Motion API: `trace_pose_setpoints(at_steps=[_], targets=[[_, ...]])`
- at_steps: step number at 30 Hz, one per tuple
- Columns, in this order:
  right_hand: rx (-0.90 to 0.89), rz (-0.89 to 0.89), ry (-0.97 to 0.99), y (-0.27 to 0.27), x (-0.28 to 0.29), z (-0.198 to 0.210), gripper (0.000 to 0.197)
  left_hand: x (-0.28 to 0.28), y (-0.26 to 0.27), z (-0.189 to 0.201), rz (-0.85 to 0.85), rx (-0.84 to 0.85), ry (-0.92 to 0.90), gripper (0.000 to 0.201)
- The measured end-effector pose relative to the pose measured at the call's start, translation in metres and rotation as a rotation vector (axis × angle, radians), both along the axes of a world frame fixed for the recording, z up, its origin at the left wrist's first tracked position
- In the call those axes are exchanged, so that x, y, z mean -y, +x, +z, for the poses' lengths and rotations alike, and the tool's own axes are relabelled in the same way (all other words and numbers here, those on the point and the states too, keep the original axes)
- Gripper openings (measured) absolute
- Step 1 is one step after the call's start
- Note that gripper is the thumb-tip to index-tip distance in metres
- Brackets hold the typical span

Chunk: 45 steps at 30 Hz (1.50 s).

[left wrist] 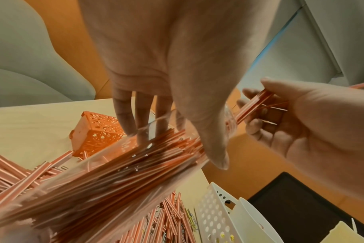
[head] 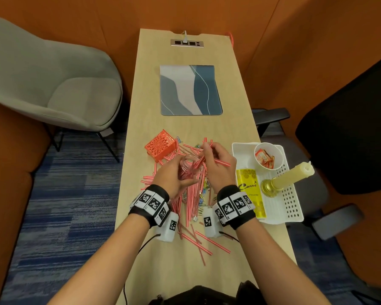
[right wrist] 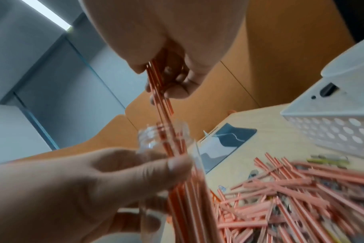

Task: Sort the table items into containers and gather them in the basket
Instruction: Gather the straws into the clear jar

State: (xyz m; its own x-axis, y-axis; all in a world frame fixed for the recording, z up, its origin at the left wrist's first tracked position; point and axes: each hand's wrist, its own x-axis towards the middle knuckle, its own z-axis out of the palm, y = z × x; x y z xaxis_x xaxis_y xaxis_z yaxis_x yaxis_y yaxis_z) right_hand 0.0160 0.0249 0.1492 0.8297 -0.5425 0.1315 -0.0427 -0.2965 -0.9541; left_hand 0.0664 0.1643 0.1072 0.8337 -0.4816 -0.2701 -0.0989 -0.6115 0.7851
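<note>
Glass jar (head: 188, 169) — both hands feeding in straws (head: 203, 158).

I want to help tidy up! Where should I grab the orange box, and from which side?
Take the orange box by its two opposite side walls, coming down from above. It lies tipped on the table, so no open rim faces up to pinch. Its far-left side is free; straws crowd its near-right side, where both hands work.
</note>
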Motion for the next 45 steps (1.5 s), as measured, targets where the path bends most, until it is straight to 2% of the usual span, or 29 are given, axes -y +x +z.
trace_pose_setpoints(at_steps=[3, 8, 11, 13, 16, 18, 21, 23, 25, 27, 28, 31, 34, 37, 39, 40, 42, 44, 45], targets=[[-0.02, 0.135, -0.083, 0.003, 0.003, 0.006, 0.022, 0.001, -0.002, -0.002, -0.008, 0.0, 0.008, 0.09], [0.041, 0.135, -0.171, 0.006, 0.008, 0.012, 0.017, 0.002, -0.003, -0.002, -0.034, 0.005, 0.039, 0.09], [-0.026, 0.25, -0.233, 0.009, 0.003, 0.007, 0.017, 0.002, -0.003, -0.004, -0.04, 0.005, 0.035, 0.09], [-0.027, 0.267, -0.3, 0.009, 0.001, 0.006, 0.018, 0.002, -0.003, -0.006, -0.05, 0.004, 0.037, 0.089], [0.007, 0.197, -0.2, 0.015, 0.002, 0.013, 0.021, -0.002, -0.003, -0.007, -0.041, -0.031, 0.042, 0.086], [-0.103, 0.24, -0.133, 0.021, 0.001, 0.013, 0.025, -0.003, -0.003, -0.007, -0.035, -0.021, 0.03, 0.084], [-0.282, 0.311, -0.243, 0.027, -0.001, 0.002, 0.03, -0.005, -0.004, -0.004, -0.047, 0.02, -0.014, 0.088], [-0.262, 0.253, -0.297, 0.03, 0.002, 0.0, 0.031, -0.006, -0.003, -0.002, -0.043, 0.023, -0.031, 0.092], [-0.168, 0.139, -0.285, 0.031, 0.006, 0.001, 0.03, -0.009, -0.001, -0.002, -0.022, 0.016, -0.019, 0.095], [-0.101, 0.054, -0.228, 0.032, 0.007, 0.0, 0.019, -0.012, 0.001, -0.002, -0.007, 0.016, -0.008, 0.097], [-0.098, 0.065, -0.224, 0.032, 0.006, -0.001, 0.013, -0.014, 0.002, -0.003, -0.006, 0.015, -0.006, 0.096], [-0.116, 0.187, -0.299, 0.033, 0.002, -0.006, 0.015, -0.016, 0.004, -0.005, -0.022, -0.004, -0.01, 0.097], [-0.158, 0.258, -0.304, 0.036, -0.001, -0.01, 0.006, -0.017, 0.006, -0.008, -0.053, -0.008, 0.018, 0.099], [-0.187, 0.208, -0.223, 0.035, -0.002, -0.01, 0.011, -0.022, 0.006, -0.012, -0.038, -0.008, 0.024, 0.097], [-0.145, 0.132, -0.141, 0.034, 0.001, -0.009, 0.028, -0.024, 0.006, -0.014, -0.032, 0.002, 0.018, 0.095], [-0.157, 0.152, -0.122, 0.034, 0.003, -0.007, 0.04, -0.024, 0.006, -0.015, -0.039, 0.004, 0.015, 0.095], [-0.267, 0.333, -0.109, 0.035, 0.006, -0.004, 0.053, -0.025, 0.007, -0.017, -0.084, 0.003, 0.01, 0.096], [-0.35, 0.524, -0.108, 0.036, 0.005, 0.003, 0.038, -0.024, 0.008, -0.017, -0.144, -0.018, -0.023, 0.098], [-0.359, 0.555, -0.134, 0.037, 0.004, 0.008, 0.026, -0.023, 0.009, -0.017, -0.17, -0.025, -0.036, 0.098]])
